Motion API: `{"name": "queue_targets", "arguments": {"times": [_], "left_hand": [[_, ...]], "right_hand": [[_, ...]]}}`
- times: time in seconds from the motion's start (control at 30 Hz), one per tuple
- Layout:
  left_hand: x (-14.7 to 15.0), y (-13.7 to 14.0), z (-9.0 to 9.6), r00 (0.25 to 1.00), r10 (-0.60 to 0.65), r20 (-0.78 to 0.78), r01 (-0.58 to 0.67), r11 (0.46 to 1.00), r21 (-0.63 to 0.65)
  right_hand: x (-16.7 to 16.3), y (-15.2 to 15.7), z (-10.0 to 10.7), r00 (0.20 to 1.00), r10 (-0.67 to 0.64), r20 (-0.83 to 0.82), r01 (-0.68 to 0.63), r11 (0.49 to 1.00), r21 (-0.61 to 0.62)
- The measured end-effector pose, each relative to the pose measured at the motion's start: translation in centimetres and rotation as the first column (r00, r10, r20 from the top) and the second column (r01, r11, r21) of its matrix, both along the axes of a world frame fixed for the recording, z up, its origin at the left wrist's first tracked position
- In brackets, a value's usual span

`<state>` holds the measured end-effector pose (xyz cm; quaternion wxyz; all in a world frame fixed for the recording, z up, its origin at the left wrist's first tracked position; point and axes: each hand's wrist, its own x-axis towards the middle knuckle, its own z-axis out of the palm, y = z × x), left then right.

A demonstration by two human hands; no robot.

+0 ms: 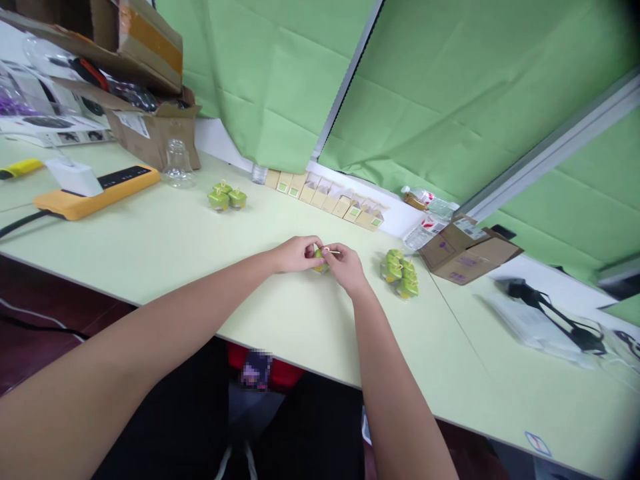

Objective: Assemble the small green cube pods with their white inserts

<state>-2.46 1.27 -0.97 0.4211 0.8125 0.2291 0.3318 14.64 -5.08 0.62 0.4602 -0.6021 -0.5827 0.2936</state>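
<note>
My left hand is closed around the side of a small green-topped clear cup at the middle of the table. The fingers of my right hand pinch at the cup's top, where a pale thin strand sticks out to the right. Fingers cover much of the cup. A group of similar green-topped cups stands to the right of my hands. Another small group of green-topped cups sits farther back on the left.
Small tan boxes line the back edge of the pale table. On the left are an orange power strip, a clear jar and cardboard boxes. Plastic bottles and an open carton stand at the right.
</note>
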Motion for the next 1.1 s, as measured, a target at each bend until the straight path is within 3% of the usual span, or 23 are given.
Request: {"name": "queue_targets", "arguments": {"times": [0.2, 0.57, 0.77, 0.9, 1.1], "left_hand": [[0.1, 0.3, 0.1, 1.0, -0.012, 0.001, 0.012, 1.0, -0.028], [0.0, 0.4, 0.3, 0.996, 0.086, -0.004, -0.084, 0.981, 0.177], [0.0, 0.1, 0.4, 0.995, 0.077, 0.062, -0.082, 0.993, 0.083], [0.1, 0.4, 0.7, 0.937, 0.273, 0.218, -0.28, 0.96, 0.001], [-0.4, 1.2, 1.7, 0.746, 0.593, 0.304, -0.598, 0.797, -0.088]], "right_hand": [[0.1, 0.1, -0.3, 0.991, -0.012, -0.135, 0.006, 0.999, -0.041], [0.1, 0.5, -0.7, 0.955, 0.002, -0.297, -0.025, 0.997, -0.075], [0.1, 0.6, -0.7, 0.95, 0.008, -0.312, -0.031, 0.997, -0.067], [-0.2, 0.5, -0.5, 0.957, -0.029, -0.288, 0.005, 0.997, -0.082], [-0.4, 0.4, -0.3, 0.964, -0.05, -0.26, 0.025, 0.995, -0.098]]}}
